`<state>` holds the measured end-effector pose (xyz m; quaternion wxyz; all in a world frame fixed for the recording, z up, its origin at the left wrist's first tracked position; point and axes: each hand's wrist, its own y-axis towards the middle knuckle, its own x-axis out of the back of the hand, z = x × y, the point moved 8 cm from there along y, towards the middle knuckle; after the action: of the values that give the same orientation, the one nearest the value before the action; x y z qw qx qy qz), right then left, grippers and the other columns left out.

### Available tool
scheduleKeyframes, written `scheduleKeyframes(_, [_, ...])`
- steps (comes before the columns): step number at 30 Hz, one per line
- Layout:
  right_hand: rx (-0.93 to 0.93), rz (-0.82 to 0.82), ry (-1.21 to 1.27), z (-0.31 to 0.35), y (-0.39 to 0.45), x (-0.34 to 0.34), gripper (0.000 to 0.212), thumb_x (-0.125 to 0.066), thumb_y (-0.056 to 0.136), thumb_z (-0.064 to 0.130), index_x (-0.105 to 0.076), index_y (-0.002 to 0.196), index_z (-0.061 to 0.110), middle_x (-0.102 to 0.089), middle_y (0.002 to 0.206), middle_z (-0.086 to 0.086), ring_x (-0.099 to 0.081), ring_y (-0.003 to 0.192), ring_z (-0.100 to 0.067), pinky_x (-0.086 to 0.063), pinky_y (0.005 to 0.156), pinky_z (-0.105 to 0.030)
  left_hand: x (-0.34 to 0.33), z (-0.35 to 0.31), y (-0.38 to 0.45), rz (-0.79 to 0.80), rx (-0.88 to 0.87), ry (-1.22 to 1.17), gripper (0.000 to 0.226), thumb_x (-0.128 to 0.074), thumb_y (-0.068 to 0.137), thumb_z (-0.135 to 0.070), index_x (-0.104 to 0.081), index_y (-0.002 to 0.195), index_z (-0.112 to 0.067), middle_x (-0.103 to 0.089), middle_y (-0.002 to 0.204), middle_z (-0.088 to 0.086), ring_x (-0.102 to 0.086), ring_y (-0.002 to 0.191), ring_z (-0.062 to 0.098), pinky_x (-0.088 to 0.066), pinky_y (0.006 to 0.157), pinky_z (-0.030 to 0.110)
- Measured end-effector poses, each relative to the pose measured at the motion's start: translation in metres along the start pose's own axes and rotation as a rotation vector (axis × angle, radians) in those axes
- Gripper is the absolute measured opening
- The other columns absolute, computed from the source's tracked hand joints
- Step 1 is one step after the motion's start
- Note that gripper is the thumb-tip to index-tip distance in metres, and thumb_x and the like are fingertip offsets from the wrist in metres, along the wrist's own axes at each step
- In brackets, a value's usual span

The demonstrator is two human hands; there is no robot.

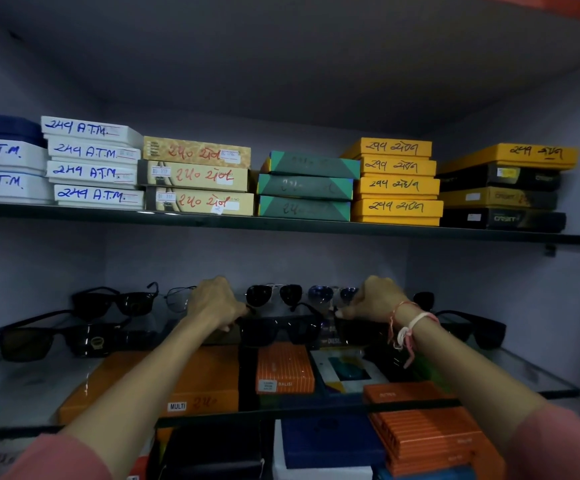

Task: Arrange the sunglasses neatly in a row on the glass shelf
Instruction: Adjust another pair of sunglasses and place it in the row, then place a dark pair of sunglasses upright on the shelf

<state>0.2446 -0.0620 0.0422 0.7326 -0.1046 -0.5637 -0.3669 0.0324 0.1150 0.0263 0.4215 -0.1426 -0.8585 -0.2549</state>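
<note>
Several sunglasses lie on the lower glass shelf [28, 393]. My left hand [217, 301] and my right hand [373, 299] each grip one end of a black pair [281, 329] at the shelf's middle. Behind it sit dark aviators [274, 294] and blue-lens aviators [331, 292]. A thin-rimmed pair [177, 297] and a black pair [115, 301] stand at the back left. A large black pair [56, 337] lies at the front left. Another black pair [472, 329] lies on the right, partly hidden by my wrist.
The upper glass shelf [281, 225] carries stacks of white, beige, green, yellow and black boxes. Orange, blue and black boxes [427, 441] show under the lower shelf through the glass. Grey cabinet walls close in both sides.
</note>
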Motion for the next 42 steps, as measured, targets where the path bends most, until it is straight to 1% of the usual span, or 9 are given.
scheduleKeyframes(5, [0.066,0.125,0.118,-0.006,-0.006,-0.008,0.041,-0.078,0.074,0.047,-0.077,0.078,0.006,-0.071,0.078,-0.008,-0.067,0.084,-0.024,-0.049,0.074,-0.033,-0.003,-0.004,0.001,0.040,0.019,0.010,0.023,-0.070,0.085,-0.023,-0.061,0.068,-0.011,-0.061,0.052,0.001,-0.057,0.037,0.009,-0.041,0.042,0.019])
scheduleKeyframes(9, [0.146,0.204,0.126,-0.005,-0.011,-0.010,0.034,-0.083,0.073,0.030,-0.080,0.099,0.008,-0.077,0.110,-0.004,-0.068,0.109,-0.017,-0.051,0.100,-0.034,-0.004,-0.006,-0.001,0.060,0.046,0.010,0.021,-0.074,0.083,-0.026,-0.069,0.078,-0.006,-0.064,0.057,0.003,-0.056,0.037,0.009,-0.045,0.043,0.019])
scheduleKeyframes(16, [0.199,0.230,0.110,-0.006,-0.006,-0.010,0.031,-0.082,0.074,0.029,-0.080,0.099,0.011,-0.077,0.110,0.000,-0.066,0.102,-0.010,-0.045,0.082,-0.019,-0.004,-0.007,-0.005,0.049,0.056,0.025,0.030,-0.074,0.080,-0.036,-0.067,0.073,-0.008,-0.064,0.058,0.002,-0.057,0.041,0.014,-0.050,0.045,0.023])
scheduleKeyframes(20, [0.231,0.153,0.090,0.001,-0.006,-0.004,0.036,-0.078,0.074,0.045,-0.081,0.097,0.018,-0.077,0.104,0.002,-0.064,0.091,-0.008,-0.044,0.066,-0.013,0.014,-0.001,-0.006,-0.060,0.025,0.090,0.040,-0.064,0.086,-0.040,-0.072,0.077,-0.002,-0.075,0.085,0.013,-0.068,0.073,0.028,-0.054,0.066,0.033])
scheduleKeyframes(23, [0.248,-0.008,0.136,0.019,-0.004,0.008,0.037,-0.074,0.075,0.051,-0.082,0.091,0.019,-0.079,0.097,-0.003,-0.068,0.086,-0.013,-0.053,0.074,-0.026,0.032,0.013,-0.006,-0.172,0.038,0.315,0.030,-0.059,0.092,-0.030,-0.070,0.100,-0.003,-0.067,0.112,0.018,-0.064,0.102,0.035,-0.051,0.075,0.037])
scheduleKeyframes(31, [0.336,-0.095,0.204,0.092,-0.012,-0.004,0.038,-0.070,0.080,0.051,-0.082,0.094,0.018,-0.079,0.097,-0.007,-0.071,0.093,-0.022,-0.058,0.086,-0.037,0.011,0.054,-0.008,0.060,0.098,0.405,0.040,-0.062,0.090,-0.033,-0.056,0.125,-0.014,-0.061,0.128,0.012,-0.058,0.117,0.031,-0.051,0.092,0.040])
scheduleKeyframes(35, [0.394,-0.118,0.254,0.121,-0.019,-0.009,0.024,-0.071,0.083,0.036,-0.082,0.094,0.017,-0.079,0.097,-0.006,-0.071,0.094,-0.021,-0.057,0.086,-0.033,0.028,0.053,-0.013,-0.013,0.007,0.399,0.022,-0.055,0.094,-0.013,-0.064,0.114,-0.007,-0.066,0.116,0.016,-0.064,0.106,0.032,-0.054,0.085,0.038])
scheduleKeyframes(38, [0.455,-0.173,0.261,0.142,-0.023,-0.008,0.018,-0.068,0.085,0.022,-0.081,0.097,0.017,-0.080,0.100,-0.004,-0.071,0.096,-0.018,-0.055,0.088,-0.026,0.061,0.058,-0.018,-0.090,-0.065,0.326,0.033,-0.048,0.093,0.003,-0.068,0.116,-0.009,-0.070,0.107,0.018,-0.069,0.095,0.033,-0.058,0.083,0.039])
scheduleKeyframes(42, [0.519,-0.010,0.272,0.171,-0.028,-0.026,0.039,-0.068,0.087,0.034,-0.072,0.120,0.013,-0.073,0.121,-0.005,-0.067,0.112,-0.019,-0.051,0.092,-0.025,0.094,0.064,-0.027,-0.099,-0.175,0.076,0.038,-0.043,0.093,0.010,-0.071,0.110,-0.009,-0.067,0.085,0.013,-0.062,0.049,0.014,-0.048,0.045,0.010])
